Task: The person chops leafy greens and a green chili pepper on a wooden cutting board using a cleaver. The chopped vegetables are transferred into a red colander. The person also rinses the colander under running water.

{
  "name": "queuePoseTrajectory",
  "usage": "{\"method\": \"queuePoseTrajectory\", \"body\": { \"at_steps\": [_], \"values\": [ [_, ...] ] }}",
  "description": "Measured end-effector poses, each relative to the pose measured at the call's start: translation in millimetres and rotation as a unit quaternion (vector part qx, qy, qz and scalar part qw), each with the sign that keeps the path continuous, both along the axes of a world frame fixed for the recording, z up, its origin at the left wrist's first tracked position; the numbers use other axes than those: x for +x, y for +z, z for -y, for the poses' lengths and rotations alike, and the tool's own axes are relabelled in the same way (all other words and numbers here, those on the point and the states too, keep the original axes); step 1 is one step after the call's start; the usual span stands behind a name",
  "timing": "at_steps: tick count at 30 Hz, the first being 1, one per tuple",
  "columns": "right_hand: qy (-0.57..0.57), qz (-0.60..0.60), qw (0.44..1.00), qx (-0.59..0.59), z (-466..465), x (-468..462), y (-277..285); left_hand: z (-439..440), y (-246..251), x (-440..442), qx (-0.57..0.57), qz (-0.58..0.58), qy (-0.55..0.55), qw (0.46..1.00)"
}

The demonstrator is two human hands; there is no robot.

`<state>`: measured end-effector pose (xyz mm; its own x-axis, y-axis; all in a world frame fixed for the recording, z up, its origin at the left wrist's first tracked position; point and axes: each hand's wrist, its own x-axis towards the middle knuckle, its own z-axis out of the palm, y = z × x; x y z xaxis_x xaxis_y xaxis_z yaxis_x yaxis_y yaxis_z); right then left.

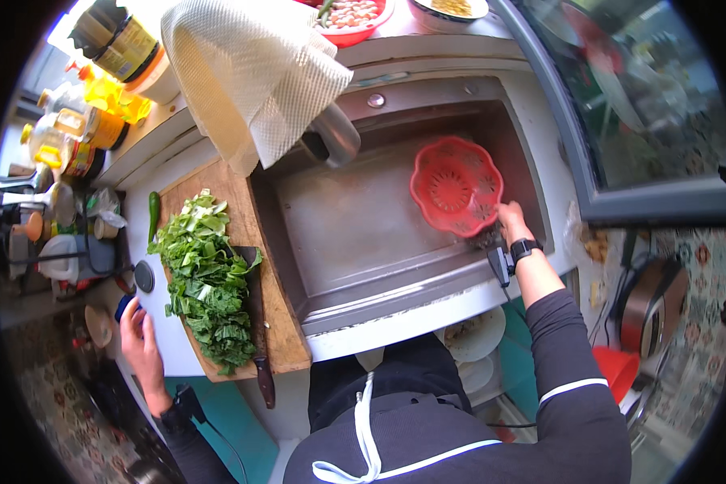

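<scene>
My right hand (pixel 512 222) grips the rim of a red plastic colander (pixel 449 186) with a scalloped edge, over the right side of the steel sink (pixel 345 224). The colander holds nothing that I can see. At the counter's left edge my left hand (pixel 140 349) has its fingers apart, beside a dark blue object (pixel 121 307) that is partly hidden. A wooden cutting board (pixel 290 354) lies left of the sink, bearing a pile of chopped leafy greens (pixel 209 290). Along the pile's right side rests a kitchen knife (pixel 265 381), handle towards me.
A textured cloth (pixel 260 78) hangs over the faucet (pixel 339 136). The open window sash (pixel 659 199) juts in at the right. Sauce bottles (pixel 112 106) line the left ledge. A green chili (pixel 153 216) lies by the board. Behind the sink stands a red bowl (pixel 351 39).
</scene>
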<state>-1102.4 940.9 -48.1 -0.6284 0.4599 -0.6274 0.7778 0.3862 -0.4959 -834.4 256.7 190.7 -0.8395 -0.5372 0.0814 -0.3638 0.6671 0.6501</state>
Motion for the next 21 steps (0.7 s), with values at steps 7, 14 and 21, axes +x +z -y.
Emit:
{"method": "queuePoseTrajectory", "body": {
  "at_steps": [7,14,21],
  "values": [
    [-0.142,0.013,0.967,-0.209,0,-13,-46,-78,-5,-153,0.000,0.041,-0.127,0.991],
    [-0.072,-0.026,0.948,-0.308,60,4,28,-12,-76,-310,-0.139,0.196,-0.147,0.960],
    [0.021,-0.047,0.931,-0.362,157,52,98,48,-97,-340,-0.132,0.330,-0.183,0.917]
  ]
}}
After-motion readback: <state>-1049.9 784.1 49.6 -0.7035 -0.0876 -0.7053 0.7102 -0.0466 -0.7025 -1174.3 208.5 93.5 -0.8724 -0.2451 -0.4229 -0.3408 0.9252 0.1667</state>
